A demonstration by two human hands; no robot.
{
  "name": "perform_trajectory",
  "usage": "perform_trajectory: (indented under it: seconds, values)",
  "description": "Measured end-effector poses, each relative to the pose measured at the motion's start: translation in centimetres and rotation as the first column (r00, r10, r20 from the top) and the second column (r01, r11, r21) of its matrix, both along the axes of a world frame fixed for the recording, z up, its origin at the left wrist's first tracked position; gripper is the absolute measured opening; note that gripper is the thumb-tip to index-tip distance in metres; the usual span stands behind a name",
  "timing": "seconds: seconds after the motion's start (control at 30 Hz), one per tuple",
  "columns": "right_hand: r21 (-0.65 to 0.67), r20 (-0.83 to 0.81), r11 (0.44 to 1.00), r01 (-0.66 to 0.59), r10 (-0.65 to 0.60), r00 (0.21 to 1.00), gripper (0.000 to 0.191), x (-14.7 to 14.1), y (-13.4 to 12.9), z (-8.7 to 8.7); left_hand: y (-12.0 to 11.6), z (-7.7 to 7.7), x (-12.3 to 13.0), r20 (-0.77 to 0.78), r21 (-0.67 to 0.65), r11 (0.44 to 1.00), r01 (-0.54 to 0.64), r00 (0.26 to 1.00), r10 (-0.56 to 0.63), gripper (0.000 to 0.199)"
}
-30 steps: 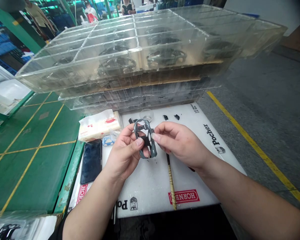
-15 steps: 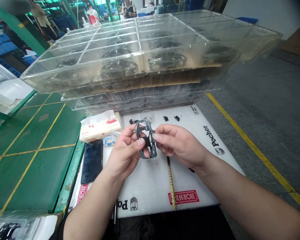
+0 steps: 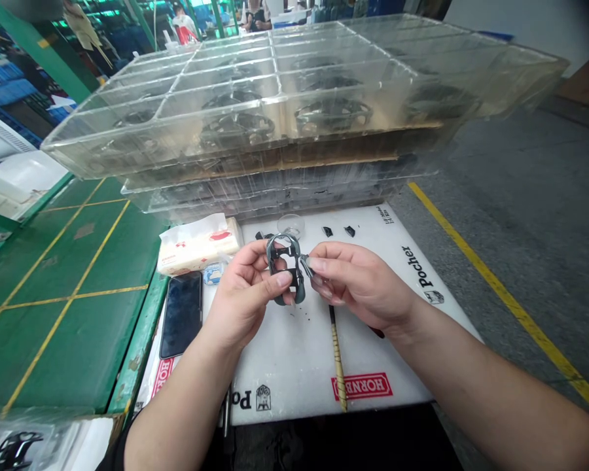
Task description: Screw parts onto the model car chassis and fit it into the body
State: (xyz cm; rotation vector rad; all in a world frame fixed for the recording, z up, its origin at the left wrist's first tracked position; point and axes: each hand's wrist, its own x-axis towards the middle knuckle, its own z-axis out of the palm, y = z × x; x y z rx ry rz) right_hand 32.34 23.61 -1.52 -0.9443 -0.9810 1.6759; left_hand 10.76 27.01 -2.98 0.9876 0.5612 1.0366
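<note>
Our right grip [image 3: 360, 280] has pulled back from the dark grey plastic frame [image 3: 285, 252].
It pinches a small grey piece [image 3: 305, 265]; our left grip [image 3: 243, 294] closes around the frame above the white board [image 3: 285, 373].

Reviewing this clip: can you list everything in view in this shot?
clear compartment trays: at least two, transparent, stacked beyond the board, dark parts inside
printed board: one, white, under the hands
tissue packet: one, white and red, at the board's left edge
smartphone: one, black, left of the board
small packet: one, blue and white, beside the tissue packet
clear round dish: one, transparent, on the board
small pieces: two, black, on the board
striped stick: one, yellow and dark, on the board
green bench: one, green with yellow lines, left
grey frame: one, grey, in the left hand
small piece: one, grey, pinched by the right hand
left hand: one, holding the frame
right hand: one, beside the frame
</note>
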Motion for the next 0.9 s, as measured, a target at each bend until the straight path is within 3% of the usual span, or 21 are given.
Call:
perform_trajectory:
  seconds: [0.27,0.6,0.9]
  values:
    - [-0.01,0.008,1.0,0.004,-0.004,1.0,0.05,-0.06,-0.05,0.01,-0.08,-0.32,-0.13,-0.011,0.068,0.997,-0.034,0.999,0.034,0.041]
    - [0.097,0.063,0.994,0.055,-0.062,0.996,0.039,0.03,-0.17,-0.45,-0.18,-0.34,0.02,-0.004,0.045,0.999,-0.004,1.0,0.004,0.041]
    - [0.095,0.06,0.995,0.037,-0.043,0.997,0.048,0.07,-0.16,-0.53,-0.1,-0.05,0.23,0.051,-0.02,0.999,0.038,0.998,-0.037,0.038]
